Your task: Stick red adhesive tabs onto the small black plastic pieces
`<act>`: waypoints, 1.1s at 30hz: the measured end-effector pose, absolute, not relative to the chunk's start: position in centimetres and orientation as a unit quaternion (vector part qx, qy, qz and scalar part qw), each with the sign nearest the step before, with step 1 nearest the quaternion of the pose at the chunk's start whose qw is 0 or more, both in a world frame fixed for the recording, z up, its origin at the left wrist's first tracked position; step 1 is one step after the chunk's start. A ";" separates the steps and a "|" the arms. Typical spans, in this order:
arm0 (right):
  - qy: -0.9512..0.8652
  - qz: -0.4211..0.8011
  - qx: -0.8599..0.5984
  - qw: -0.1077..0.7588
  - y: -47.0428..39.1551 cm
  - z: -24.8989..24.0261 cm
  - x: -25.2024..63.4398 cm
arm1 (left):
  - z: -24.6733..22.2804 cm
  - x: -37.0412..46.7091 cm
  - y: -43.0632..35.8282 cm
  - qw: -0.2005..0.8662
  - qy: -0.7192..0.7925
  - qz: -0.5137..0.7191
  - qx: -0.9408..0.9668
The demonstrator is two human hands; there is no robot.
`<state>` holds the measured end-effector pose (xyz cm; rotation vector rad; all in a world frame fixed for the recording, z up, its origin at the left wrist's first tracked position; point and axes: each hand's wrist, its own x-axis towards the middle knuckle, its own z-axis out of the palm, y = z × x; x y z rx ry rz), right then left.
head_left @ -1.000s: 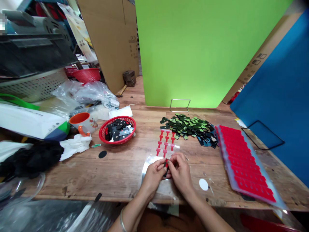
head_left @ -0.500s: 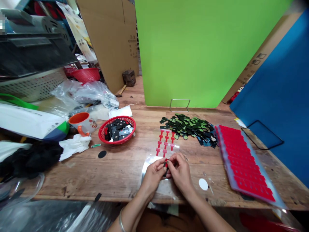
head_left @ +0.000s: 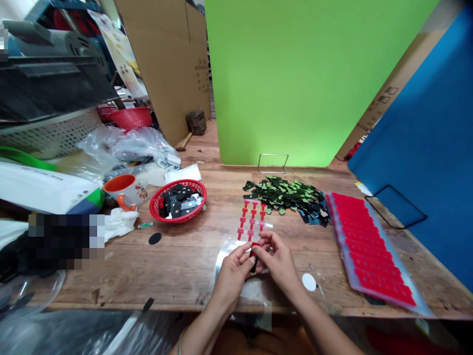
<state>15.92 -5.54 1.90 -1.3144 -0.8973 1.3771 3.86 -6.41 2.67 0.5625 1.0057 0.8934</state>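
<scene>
A small black piece with a red part on its upper end is held between both hands near the table's front edge. My left hand pinches it from the left. From the right, my right hand has its thumb and fingers closed on the red part at the top. Just beyond the hands lies a clear sheet with rows of red T-shaped stickers. Behind the sheet is a pile of black and green pieces.
A red basket of black and grey pieces stands left, beside an orange-and-white mug. Stacked red sticker sheets lie right. A green board stands at the back, a blue board at the right.
The fingers of my right hand have shifted slightly over the red part, and more of the black piece's face shows. The whole view has moved a little.
</scene>
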 end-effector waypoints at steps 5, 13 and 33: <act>-0.297 0.640 -0.517 0.484 -5.8 1.9 15.5 | 2.9 3.7 -6.7 0.748 0.447 0.405 0.277; -0.343 0.584 -0.545 0.494 -5.9 -0.2 15.7 | 3.5 2.2 -6.0 0.794 0.436 0.381 0.187; -0.562 0.275 -0.665 0.407 -0.7 -1.1 22.2 | 8.0 -6.7 0.6 0.409 0.645 0.460 0.453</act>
